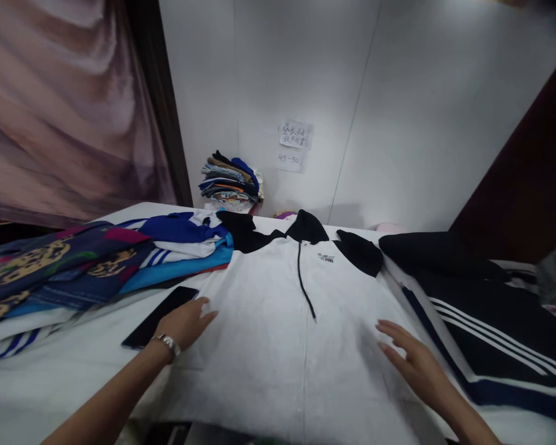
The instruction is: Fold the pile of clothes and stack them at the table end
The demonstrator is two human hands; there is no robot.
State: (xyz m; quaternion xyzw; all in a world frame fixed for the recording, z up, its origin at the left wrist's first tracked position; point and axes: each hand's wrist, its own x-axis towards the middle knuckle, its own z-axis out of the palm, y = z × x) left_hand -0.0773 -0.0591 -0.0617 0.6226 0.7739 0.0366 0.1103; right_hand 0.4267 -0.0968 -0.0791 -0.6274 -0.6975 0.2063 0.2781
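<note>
Across the middle of the table [88,364]: one white zip jacket [269,334], lying flat, its black hood and sleeves pointing toward the wall, a black drawstring [302,281] trailing down the front, a dark logo sitting on the chest. Left hand [185,324], wearing a metal-banded bracelet [169,346]: hovering or resting at the jacket's left edge, contact being unclear, beside a flat black device [152,320]; fingers parting loosely. Right hand [410,358]: reaching over the jacket's right edge, fingers spreading, likewise ungripped. Left side: mixed clothes [74,266], lying heaped. Right side: black garments [495,309], one showing white stripes. Far edge: folded clothes [231,179], standing stacked near the wall.
</note>
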